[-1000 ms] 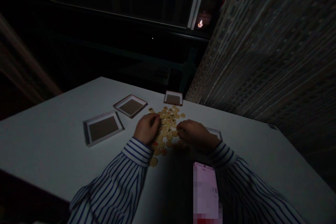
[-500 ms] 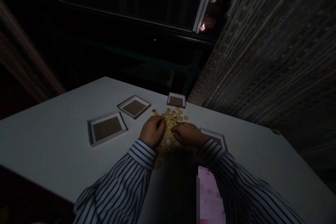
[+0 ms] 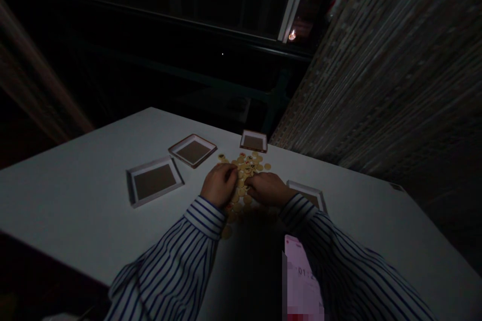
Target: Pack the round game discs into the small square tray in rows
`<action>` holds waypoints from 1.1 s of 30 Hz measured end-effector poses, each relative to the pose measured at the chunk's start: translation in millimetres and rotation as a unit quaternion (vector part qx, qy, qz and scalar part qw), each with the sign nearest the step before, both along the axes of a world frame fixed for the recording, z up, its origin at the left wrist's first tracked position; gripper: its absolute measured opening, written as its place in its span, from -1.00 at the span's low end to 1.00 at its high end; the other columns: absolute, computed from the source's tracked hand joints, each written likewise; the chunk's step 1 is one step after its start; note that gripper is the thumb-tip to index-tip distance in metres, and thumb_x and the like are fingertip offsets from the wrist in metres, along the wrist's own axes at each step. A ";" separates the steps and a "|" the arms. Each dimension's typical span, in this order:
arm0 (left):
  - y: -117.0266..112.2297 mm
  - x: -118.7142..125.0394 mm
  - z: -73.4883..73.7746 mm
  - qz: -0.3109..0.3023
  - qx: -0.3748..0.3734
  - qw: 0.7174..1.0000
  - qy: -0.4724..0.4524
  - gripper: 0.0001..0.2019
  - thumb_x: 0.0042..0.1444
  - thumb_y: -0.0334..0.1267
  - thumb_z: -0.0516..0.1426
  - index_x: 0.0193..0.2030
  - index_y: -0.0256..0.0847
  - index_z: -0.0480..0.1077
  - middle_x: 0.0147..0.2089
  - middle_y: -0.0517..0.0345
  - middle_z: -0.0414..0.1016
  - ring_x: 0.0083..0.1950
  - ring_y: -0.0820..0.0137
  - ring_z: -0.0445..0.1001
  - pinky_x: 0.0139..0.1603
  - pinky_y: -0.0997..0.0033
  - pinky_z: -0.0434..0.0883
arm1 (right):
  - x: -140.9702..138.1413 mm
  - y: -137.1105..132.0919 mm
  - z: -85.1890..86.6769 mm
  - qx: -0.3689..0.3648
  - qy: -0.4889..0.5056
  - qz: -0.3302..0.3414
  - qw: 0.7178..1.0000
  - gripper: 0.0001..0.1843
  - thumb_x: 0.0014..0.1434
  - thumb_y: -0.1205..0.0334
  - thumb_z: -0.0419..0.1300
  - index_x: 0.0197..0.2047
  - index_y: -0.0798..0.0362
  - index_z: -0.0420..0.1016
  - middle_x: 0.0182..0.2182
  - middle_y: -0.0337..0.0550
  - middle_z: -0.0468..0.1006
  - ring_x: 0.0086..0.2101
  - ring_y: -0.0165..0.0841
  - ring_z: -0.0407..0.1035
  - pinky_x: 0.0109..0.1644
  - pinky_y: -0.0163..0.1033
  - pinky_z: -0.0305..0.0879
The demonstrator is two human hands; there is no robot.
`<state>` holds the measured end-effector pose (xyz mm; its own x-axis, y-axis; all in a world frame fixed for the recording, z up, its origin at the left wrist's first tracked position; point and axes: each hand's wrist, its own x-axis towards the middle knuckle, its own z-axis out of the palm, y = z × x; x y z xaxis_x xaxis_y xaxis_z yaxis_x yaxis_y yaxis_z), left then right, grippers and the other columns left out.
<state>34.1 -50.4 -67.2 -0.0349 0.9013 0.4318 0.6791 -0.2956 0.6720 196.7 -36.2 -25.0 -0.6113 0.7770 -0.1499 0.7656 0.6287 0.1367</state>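
Round pieces (image 3: 241, 192) lie heaped on the bench (image 3: 94, 210), between the hands. The left hand (image 3: 219, 184) rests loosely curled at the heap's left; the right hand (image 3: 269, 189), fingers bent, is over its right. I cannot tell whether either grips a piece. Two trays (image 3: 155, 180) lie left, a phone (image 3: 301, 281) near.

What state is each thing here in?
Left grip: fingers curled, at the pieces; hold unclear.
Right grip: fingers curled, at the pieces; hold unclear.
Pieces: loose, bunched; some show marks, others look plain.
Near left tray: open side up.
Far left tray: open side up.
Back tray: open side up.
Right tray: open side up, partly hidden.
Phone: screen lit.
Curtain: hanging.
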 end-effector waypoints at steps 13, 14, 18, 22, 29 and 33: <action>-1.7 1.5 1.3 0.003 -0.003 1.000 -0.009 -0.75 0.13 -0.21 0.00 -0.20 -0.25 0.45 -0.21 0.02 0.53 -0.13 0.30 0.46 -0.03 0.30 0.38 | 6.3 -1.5 2.8 0.011 0.020 -0.026 0.999 -0.70 0.14 0.16 -0.01 -0.09 0.02 0.40 -0.16 -0.05 0.52 -0.15 -0.22 0.38 -0.15 -0.19 0.21; -1.9 1.6 1.3 0.000 -0.003 1.000 -0.009 -0.74 0.13 -0.21 0.00 -0.20 -0.26 0.45 -0.20 0.01 0.53 -0.13 0.30 0.47 -0.03 0.29 0.38 | 8.0 -2.2 4.1 0.016 0.029 -0.028 0.999 -0.69 0.14 0.15 0.00 -0.08 0.02 0.39 -0.16 -0.05 0.51 -0.15 -0.21 0.38 -0.15 -0.19 0.20; -2.7 3.0 0.8 -0.010 -0.002 1.000 -0.015 -0.74 0.13 -0.20 0.00 -0.18 -0.24 0.44 -0.18 0.02 0.54 -0.12 0.30 0.48 -0.03 0.30 0.38 | 15.4 -6.8 9.8 0.030 0.064 -0.046 0.996 -0.66 0.13 0.13 0.03 -0.04 0.05 0.35 -0.14 -0.04 0.49 -0.14 -0.22 0.36 -0.14 -0.21 0.19; -5.0 8.2 0.4 -0.031 -0.010 0.999 -0.038 -0.75 0.12 -0.20 0.01 -0.19 -0.22 0.45 -0.19 0.05 0.55 -0.15 0.33 0.49 -0.06 0.34 0.39 | 21.8 -11.9 12.1 0.047 0.119 -0.049 0.991 -0.61 0.13 0.12 0.05 0.01 0.07 0.30 -0.13 -0.05 0.48 -0.16 -0.25 0.35 -0.14 -0.23 0.18; -11.7 21.1 1.0 -0.096 -0.064 0.986 -0.116 -0.73 0.09 -0.15 0.06 -0.19 -0.23 0.48 -0.22 0.08 0.57 -0.16 0.33 0.50 -0.09 0.32 0.42 | 28.7 -20.4 11.6 0.079 0.190 -0.028 0.978 -0.66 0.12 0.17 0.09 -0.05 0.12 0.32 -0.19 -0.06 0.48 -0.19 -0.29 0.32 -0.13 -0.25 0.16; -15.1 27.4 5.5 -0.126 -0.101 0.968 -0.193 -0.76 0.03 -0.17 0.12 -0.23 -0.26 0.48 -0.25 0.07 0.58 -0.20 0.34 0.52 -0.13 0.34 0.44 | 31.3 -26.2 10.1 0.100 0.216 -0.010 0.971 -0.69 0.13 0.16 0.11 -0.07 0.12 0.34 -0.19 -0.05 0.48 -0.17 -0.28 0.32 -0.10 -0.22 0.17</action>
